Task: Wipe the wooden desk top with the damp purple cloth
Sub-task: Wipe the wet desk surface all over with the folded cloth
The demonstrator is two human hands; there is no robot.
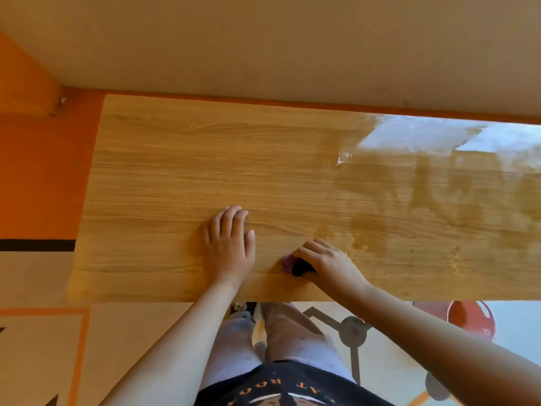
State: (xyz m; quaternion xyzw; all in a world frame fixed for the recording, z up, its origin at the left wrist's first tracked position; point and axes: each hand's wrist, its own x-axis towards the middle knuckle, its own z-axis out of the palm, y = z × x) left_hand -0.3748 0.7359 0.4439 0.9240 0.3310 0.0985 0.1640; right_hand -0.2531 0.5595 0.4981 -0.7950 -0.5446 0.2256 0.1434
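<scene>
Purple cloth [288, 262] bunched under curled right hand [328, 263] fingers; left hand [229, 244] flat on wooden desk top [205, 159], fingers together.

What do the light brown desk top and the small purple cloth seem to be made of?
The light brown desk top looks like wood or wood-grain laminate: grain lines, wet sheen at right. The small purple cloth, bunched in the right hand, looks like soft fabric; mostly hidden.
</scene>
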